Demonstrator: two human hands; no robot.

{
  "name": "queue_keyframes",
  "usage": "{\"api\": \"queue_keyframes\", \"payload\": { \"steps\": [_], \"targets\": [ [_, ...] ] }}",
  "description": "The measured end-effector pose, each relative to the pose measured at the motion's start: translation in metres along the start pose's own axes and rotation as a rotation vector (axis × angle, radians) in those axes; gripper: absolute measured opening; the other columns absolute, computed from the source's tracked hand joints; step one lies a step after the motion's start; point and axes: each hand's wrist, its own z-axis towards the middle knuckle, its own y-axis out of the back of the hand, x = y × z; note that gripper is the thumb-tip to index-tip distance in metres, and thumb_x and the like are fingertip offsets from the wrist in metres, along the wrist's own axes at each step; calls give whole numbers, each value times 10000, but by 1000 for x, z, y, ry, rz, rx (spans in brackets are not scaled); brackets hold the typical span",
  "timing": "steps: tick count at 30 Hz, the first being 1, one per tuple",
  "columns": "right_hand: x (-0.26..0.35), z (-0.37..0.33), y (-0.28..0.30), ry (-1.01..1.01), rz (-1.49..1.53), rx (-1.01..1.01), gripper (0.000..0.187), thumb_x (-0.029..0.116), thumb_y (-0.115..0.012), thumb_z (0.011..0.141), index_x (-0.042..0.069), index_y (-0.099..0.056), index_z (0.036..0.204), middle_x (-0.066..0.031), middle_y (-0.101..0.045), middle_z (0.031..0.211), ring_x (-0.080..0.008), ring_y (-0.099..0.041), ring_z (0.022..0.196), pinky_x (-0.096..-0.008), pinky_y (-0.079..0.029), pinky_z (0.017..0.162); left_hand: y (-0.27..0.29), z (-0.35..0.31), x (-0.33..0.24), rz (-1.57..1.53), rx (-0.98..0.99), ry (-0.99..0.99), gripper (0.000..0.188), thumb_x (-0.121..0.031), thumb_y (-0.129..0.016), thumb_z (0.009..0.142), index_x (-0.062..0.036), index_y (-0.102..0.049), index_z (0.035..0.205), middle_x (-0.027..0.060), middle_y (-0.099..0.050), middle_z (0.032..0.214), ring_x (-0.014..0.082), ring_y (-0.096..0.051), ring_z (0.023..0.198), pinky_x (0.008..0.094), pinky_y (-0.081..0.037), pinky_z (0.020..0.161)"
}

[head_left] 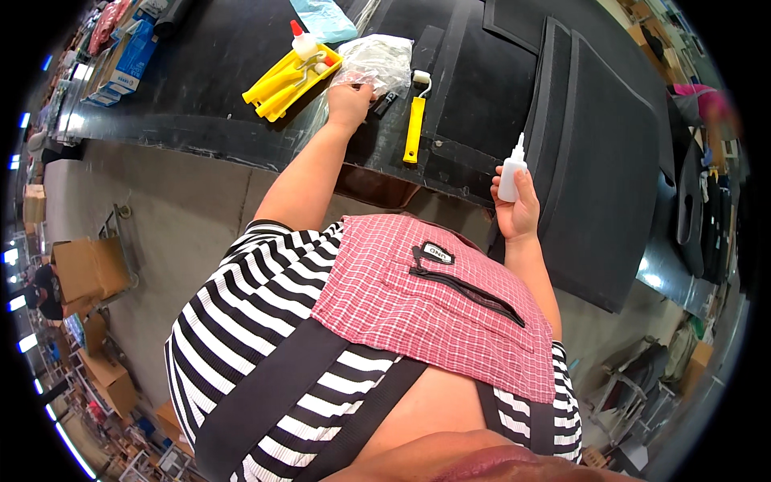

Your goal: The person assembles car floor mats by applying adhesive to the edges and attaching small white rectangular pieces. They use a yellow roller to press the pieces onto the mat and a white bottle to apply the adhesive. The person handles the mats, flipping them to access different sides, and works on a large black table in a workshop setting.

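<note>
In the right of the frame, the right hand [518,210] grips a white bottle [508,186] around its body, nozzle upward, probably so nothing drips. The left hand [348,106], at upper centre, has fingers bent at the edge of a clear plastic bag [379,58]; whether they pinch it, I cannot tell. A yellow tray [280,83] on the worktop [205,100] seems to keep a red-capped bottle [305,46] together with a wire-framed tool. One loose yellow-handled roller [414,131] lies handle toward the near edge, presumably for easy reach. Count: two bottles, one tray, one bag.
</note>
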Motion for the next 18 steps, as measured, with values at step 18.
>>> {"api": "queue_keyframes", "payload": {
  "steps": [18],
  "targets": [
    [22, -52, 29, -3, 210, -37, 348, 355, -665, 978, 99, -597, 1204, -105, -676, 1038, -192, -671, 871, -302, -560, 696, 15, -100, -46, -448, 73, 124, 415, -34, -768, 863, 10, -623, 1249, 25, -675, 856, 87, -621, 802, 232, -481, 771]
  ]
}}
